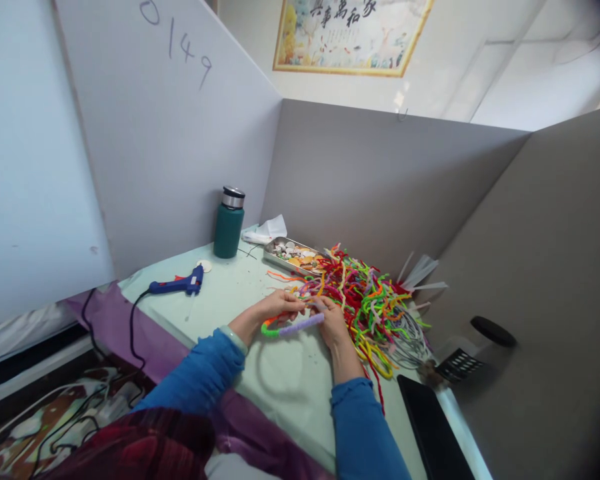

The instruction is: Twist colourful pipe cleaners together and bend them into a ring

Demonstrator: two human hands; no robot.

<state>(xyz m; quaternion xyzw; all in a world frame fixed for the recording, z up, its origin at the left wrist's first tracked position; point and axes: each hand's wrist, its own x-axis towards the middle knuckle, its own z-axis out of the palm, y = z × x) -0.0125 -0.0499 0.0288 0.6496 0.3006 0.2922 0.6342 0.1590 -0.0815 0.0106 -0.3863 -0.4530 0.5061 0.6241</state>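
A curved, fuzzy strip of chenille stems (300, 325), with orange, green and lavender sections, hangs in front of my fingers above the table. My left hand (281, 305) is closed, its fingertips pinching near the upper side of the strip. Opposite it, my right hand (332, 321) also has its fingers pressed together, by the strip's lavender end. The fingertips of both hands nearly meet, and a thin bit between them is too small to make out. A big tangled heap of colourful chenille stems (375, 300) lies just beyond my right hand.
A metal tray (267, 252) of small round pieces stands at the back, near a green bottle (229, 227). On the left lies a blue glue gun (176, 285) with its cord over the edge. A black flat object (433, 427) rests at right. Grey partitions (380, 173) enclose the table.
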